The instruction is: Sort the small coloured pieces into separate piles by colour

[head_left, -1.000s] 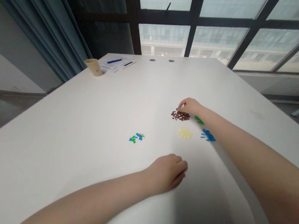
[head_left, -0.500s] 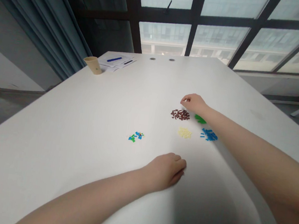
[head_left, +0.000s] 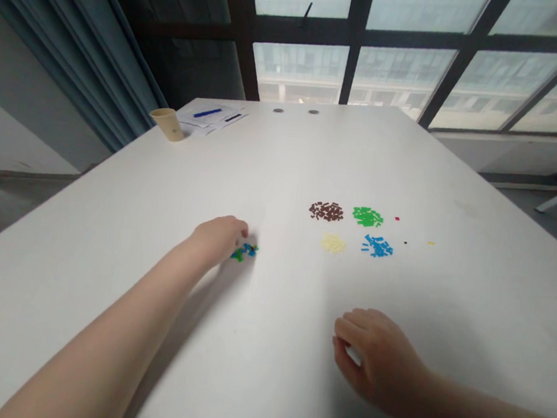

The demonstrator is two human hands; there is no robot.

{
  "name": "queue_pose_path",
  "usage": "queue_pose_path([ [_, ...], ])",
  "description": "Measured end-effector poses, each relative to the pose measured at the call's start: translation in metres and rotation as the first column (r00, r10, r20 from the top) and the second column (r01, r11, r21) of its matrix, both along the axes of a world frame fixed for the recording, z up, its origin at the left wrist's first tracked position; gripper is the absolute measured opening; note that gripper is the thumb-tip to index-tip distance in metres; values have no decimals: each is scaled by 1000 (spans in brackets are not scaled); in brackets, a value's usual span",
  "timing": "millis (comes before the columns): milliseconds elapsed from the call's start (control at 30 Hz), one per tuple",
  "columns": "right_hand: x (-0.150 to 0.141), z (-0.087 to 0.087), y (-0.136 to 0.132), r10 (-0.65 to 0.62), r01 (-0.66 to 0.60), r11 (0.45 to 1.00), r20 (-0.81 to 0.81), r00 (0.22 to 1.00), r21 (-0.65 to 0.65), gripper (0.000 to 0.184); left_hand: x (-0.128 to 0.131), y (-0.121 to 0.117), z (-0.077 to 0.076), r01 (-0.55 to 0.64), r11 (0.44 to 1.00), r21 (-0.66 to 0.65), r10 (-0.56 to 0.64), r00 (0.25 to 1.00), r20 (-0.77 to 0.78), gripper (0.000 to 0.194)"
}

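My left hand (head_left: pixel 221 237) hangs palm down at the edge of a small mixed pile of blue and green pieces (head_left: pixel 244 251). Its back faces me and hides most of the fingers, so whether they grip a piece cannot be seen. Nearer to me on the right, my right hand (head_left: pixel 375 354) is closed, thumb and fingertips brought together in a pinch around a small gap. Anything between those tips is too small to make out. Beyond it lie separate heaps of brown pieces (head_left: pixel 326 211), green pieces (head_left: pixel 368 216), pale yellow pieces (head_left: pixel 333 243) and blue pieces (head_left: pixel 377 246).
Single bits lie right of the heaps: a red one (head_left: pixel 397 218), a black one (head_left: pixel 405 242) and a yellow one (head_left: pixel 431 243). A paper cup (head_left: pixel 168 125) and papers (head_left: pixel 202 123) with a blue pen (head_left: pixel 207 113) sit at the white table's (head_left: pixel 294 160) far left edge.
My left hand has moved left and away from me to the mixed pile. My right hand has drawn back toward me from the brown heap, uncovering the green heap and single bits.
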State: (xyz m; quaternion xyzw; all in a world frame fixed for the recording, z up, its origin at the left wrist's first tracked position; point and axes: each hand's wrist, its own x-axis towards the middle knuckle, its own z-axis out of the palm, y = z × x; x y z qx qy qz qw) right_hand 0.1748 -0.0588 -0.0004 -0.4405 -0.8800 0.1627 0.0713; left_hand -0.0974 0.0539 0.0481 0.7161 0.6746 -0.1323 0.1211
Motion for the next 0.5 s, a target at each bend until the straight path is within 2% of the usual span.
queue_pose_path([
  [67,1,-6,-1,9,-10,999,-30,1000,-38,13,-6,5,-2,23,998,-58,-17,994,106,26],
  [167,0,-9,5,15,-19,998,-65,998,-67,14,-5,7,-6,38,998,-53,-29,985,167,20],
  [367,1,-11,10,33,-37,998,-80,996,-58,13,-1,6,-8,43,998,-34,-37,985,170,21],
  [500,4,-13,11,40,-46,997,-90,995,-64,13,2,4,-10,42,998,-36,-39,996,79,19],
])
